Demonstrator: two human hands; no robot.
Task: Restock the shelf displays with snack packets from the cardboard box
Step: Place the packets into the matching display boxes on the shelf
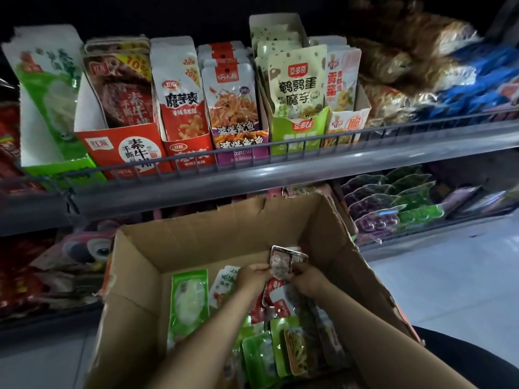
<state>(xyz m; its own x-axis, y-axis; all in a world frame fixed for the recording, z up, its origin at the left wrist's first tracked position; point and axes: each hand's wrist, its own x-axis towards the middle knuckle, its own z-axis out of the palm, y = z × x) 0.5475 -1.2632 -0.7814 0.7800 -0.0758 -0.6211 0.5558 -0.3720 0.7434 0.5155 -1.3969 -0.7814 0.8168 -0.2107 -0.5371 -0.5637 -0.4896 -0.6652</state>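
An open cardboard box (196, 242) stands below the shelf, holding several green, white and red snack packets (189, 299). Inside the box, my left hand (252, 275) and my right hand (304, 277) both grip a small stack of dark red-brown packets (283, 261), held upright near the box's far right corner. On the shelf above, display cartons stand in a row: a red carton (126, 150) with brown packets, a green carton (297, 133), and a purple carton (238, 141).
A grey wire rail (309, 138) runs along the shelf front. Loose brown and blue bags (421, 66) pile up at the right. The lower shelf holds purple and green packets (393, 200). Red packets (16, 276) lie at the lower left. Pale floor shows at right.
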